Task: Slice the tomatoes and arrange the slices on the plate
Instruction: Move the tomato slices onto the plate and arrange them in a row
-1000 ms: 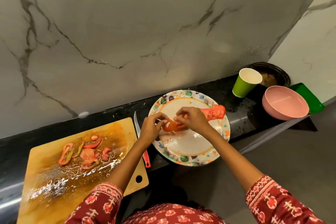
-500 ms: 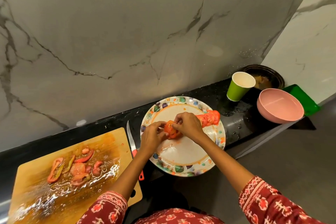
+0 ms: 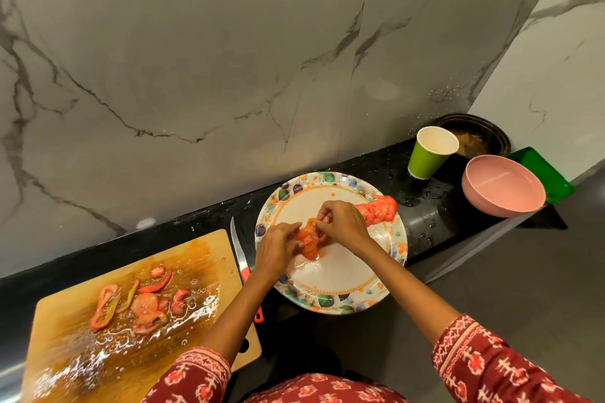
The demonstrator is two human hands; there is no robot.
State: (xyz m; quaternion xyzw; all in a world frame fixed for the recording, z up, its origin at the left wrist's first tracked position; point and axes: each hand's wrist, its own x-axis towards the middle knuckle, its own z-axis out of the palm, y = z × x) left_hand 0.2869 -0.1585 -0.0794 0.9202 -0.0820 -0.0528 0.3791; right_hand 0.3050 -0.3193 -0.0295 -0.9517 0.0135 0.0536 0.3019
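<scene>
From the head view, both hands meet over the patterned plate (image 3: 330,285) on the dark surface (image 3: 425,226). The left hand (image 3: 276,247) and right hand (image 3: 340,222) each pinch a clump of tomato slices (image 3: 309,239) with curled fingers, seemingly separating them. A row of slices (image 3: 378,209) lies along the plate's far rim. A knife (image 3: 239,249) sits beside the cutting board (image 3: 137,311).

one plate (image 3: 330,299), one knife (image 3: 238,250), one cup (image 3: 430,154), two bowls (image 3: 504,186), one board (image 3: 209,258).
</scene>
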